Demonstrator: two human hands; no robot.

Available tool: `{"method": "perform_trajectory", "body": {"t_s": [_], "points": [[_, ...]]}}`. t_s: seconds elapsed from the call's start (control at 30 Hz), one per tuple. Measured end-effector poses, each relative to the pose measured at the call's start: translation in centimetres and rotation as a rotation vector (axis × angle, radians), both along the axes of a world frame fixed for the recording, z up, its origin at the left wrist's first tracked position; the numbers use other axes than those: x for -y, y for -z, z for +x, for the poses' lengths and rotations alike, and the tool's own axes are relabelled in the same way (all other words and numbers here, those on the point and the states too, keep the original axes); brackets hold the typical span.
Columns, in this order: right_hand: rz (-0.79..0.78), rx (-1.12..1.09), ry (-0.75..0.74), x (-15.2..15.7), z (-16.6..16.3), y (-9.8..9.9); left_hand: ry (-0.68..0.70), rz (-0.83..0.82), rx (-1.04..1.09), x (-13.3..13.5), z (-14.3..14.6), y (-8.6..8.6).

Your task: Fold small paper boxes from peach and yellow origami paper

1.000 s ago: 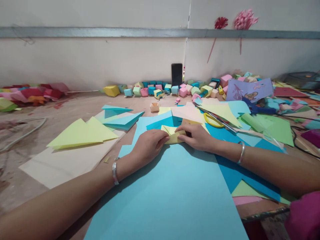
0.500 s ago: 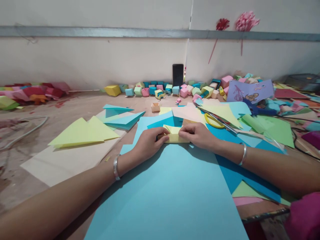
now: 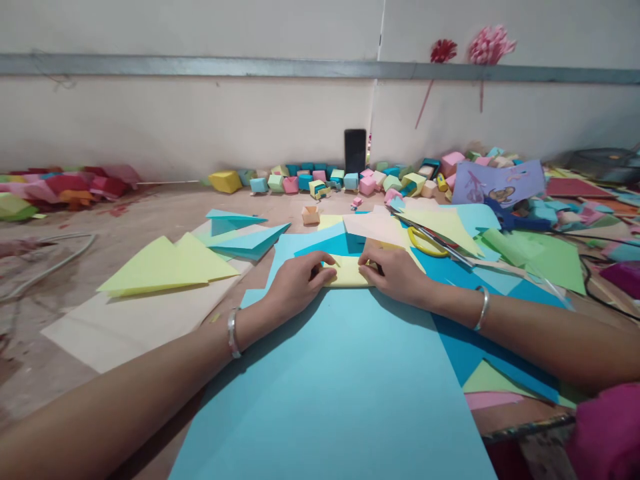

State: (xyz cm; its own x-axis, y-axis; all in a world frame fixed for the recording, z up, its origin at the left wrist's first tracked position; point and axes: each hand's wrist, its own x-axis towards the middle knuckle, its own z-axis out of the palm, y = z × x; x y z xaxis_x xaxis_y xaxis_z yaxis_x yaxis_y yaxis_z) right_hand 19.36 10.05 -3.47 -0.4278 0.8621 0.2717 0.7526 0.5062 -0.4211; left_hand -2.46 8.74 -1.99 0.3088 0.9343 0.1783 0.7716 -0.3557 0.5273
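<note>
A small piece of folded yellow paper (image 3: 347, 273) lies between my two hands at the far end of a large light blue sheet (image 3: 330, 380). My left hand (image 3: 303, 280) pinches its left end, thumb towards me and fingers behind. At the right end, my right hand (image 3: 395, 272) pinches it the same way. Both thumbs and fingertips are closed on the paper, and its ends are partly covered by them. Just beyond stands a small open peach paper box (image 3: 311, 215).
Scissors with yellow handles (image 3: 427, 243) lie right of my hands on coloured sheets. Folded yellow paper (image 3: 160, 268) and blue folded pieces (image 3: 250, 237) are on the left. Small paper boxes line the wall, with a phone (image 3: 355, 150) upright among them. A purple card (image 3: 497, 181) leans at right.
The yellow paper's raised back flap has come down, and the piece now looks flatter. My fingers have shifted slightly along its ends; both hands stay in the same place.
</note>
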Motion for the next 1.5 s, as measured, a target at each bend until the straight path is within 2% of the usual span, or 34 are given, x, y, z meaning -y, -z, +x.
{"method": "perform_trajectory", "body": {"t_s": [0.37, 0.57, 0.67, 0.77, 0.93, 1.03, 1.13, 1.33, 1.5], "points": [[0.126, 0.305, 0.016, 0.7, -0.6, -0.4, -0.037, 0.04, -0.055, 0.0, 0.2, -0.8], [0.341, 0.327, -0.038, 0.4, -0.7, 0.1, -0.034, 0.027, -0.076, 0.0, 0.2, -0.7], [0.33, 0.332, -0.063, 0.1, -0.6, 0.3, -0.027, 0.025, -0.092, -0.2, 0.2, -0.5], [0.306, 0.316, -0.065, 0.0, -0.5, 0.4, -0.003, 0.094, -0.114, -0.6, -0.1, -0.1], [0.291, 0.101, -0.12, -0.1, -0.3, 0.7, 0.033, 0.21, -0.086, -1.0, -0.5, 0.6], [0.275, -0.045, -0.194, -0.2, -0.3, 1.0, 0.06, 0.18, -0.068, -0.9, -0.5, 0.7], [0.296, -0.103, -0.254, -0.2, -0.2, 1.2, 0.066, 0.115, -0.036, -0.8, -0.4, 0.4], [0.322, -0.006, -0.309, -0.1, -0.1, 1.1, 0.188, 0.153, -0.042, -0.5, -0.3, -0.1], [0.312, 0.17, -0.313, 1.1, -0.3, 0.1, 0.266, 0.185, -0.073, -0.4, -0.3, 0.3]]}}
